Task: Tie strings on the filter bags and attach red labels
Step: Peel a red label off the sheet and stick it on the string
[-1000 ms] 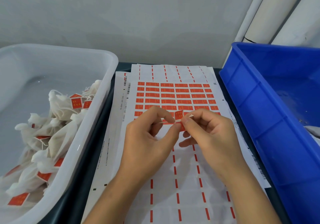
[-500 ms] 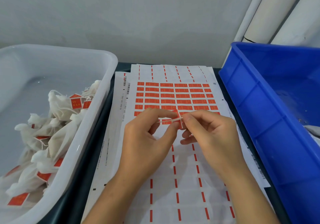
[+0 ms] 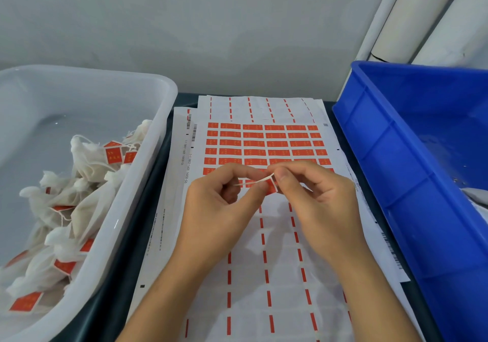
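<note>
Fingertips of the left hand [image 3: 224, 209] and right hand [image 3: 314, 201] meet, both pinching a white string [image 3: 260, 180] and a small red label [image 3: 271, 187] between them. They hover above the label sheet [image 3: 264, 143], between the white tub [image 3: 148, 183] of tagged filter bags [image 3: 87, 204] and the blue bin [image 3: 412, 172].

The label sheet [image 3: 184, 154] margin is showing "1-1_0802-1600 14458-56" beside barcodes [image 3: 194, 132]; the red labels' [image 3: 253, 143] print is staying illegible.
</note>
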Motion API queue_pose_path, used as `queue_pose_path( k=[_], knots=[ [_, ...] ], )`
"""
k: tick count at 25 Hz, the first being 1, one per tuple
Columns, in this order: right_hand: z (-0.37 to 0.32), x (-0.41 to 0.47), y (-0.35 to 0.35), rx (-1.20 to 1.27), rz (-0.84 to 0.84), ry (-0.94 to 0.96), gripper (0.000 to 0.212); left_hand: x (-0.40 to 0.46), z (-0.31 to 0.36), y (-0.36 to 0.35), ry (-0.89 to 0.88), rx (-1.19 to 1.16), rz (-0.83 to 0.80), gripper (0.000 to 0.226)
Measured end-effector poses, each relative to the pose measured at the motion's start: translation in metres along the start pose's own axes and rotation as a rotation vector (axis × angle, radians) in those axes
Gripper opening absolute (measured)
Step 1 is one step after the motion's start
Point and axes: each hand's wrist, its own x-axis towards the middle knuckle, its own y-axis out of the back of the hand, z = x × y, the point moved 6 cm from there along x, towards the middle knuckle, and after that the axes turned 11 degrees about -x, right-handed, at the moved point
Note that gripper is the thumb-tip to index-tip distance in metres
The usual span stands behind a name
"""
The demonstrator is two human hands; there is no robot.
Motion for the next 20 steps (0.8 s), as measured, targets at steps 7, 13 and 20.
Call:
queue_pose_path(
  k=[7,13,20],
  knots=[
    [0.0026,0.0015,-0.0029,0.038,-0.036,-0.027,0.013,0.0022,-0.0077,0.0036,0.049,-0.080,-0.026,0.008],
    [0.0019,0.0013,-0.0034,0.087,-0.049,-0.056,0.013,0.0033,-0.0081,0.0029,0.041,-0.087,-0.030,0.010],
    [0.0028,0.0003,-0.0027,0.125,-0.050,-0.090,0.011,0.0027,-0.0074,0.0018,0.046,-0.085,-0.030,0.011]
  ],
)
